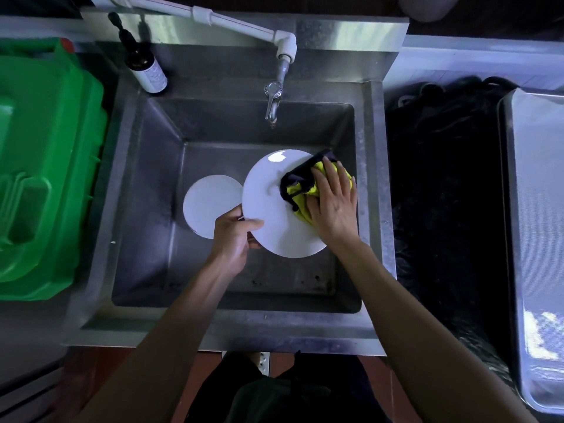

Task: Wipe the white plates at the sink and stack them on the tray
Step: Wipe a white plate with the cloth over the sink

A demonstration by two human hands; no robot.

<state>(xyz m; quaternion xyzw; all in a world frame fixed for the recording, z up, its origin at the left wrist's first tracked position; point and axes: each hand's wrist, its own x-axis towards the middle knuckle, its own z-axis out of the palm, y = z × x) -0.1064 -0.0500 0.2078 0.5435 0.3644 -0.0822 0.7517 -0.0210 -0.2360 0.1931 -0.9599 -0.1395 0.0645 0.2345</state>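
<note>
Over the steel sink [146,190], my left hand [233,239] grips the lower left rim of a white plate [268,209], thumb on its face. My right hand [332,203] presses a yellow and black cloth [300,187] against the plate's right side, fingers spread over the cloth. A second white plate [207,203] lies on the sink bottom to the left, partly behind the held plate. A metal tray [537,209] sits at the far right edge of the view.
A tap [274,99] on a white pipe hangs over the back of the sink. A dark pump bottle [143,62] stands at the back left corner. A green plastic crate [45,166] fills the left side. A dark mesh surface [442,193] lies between sink and tray.
</note>
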